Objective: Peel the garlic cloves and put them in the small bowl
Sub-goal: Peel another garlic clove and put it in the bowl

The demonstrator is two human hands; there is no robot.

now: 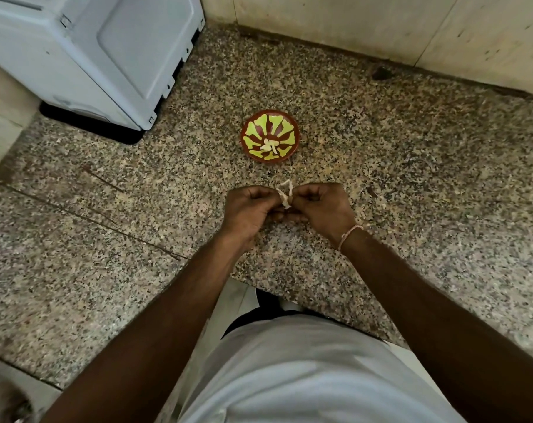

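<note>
A small red bowl (269,114) with yellow-green petal marks stands on the speckled stone counter (381,178). Pale peeled garlic cloves (269,145) lie at its bottom. Just in front of the bowl, my left hand (248,209) and my right hand (323,209) meet with curled fingers and pinch a garlic clove between them. A thin strip of pale garlic skin (285,193) sticks up from between the fingertips. The clove itself is mostly hidden by the fingers.
A white appliance (106,56) stands at the back left of the counter. A tiled wall (381,32) runs along the back. The counter's front edge is near my body, and a thread band sits on my right wrist (349,236).
</note>
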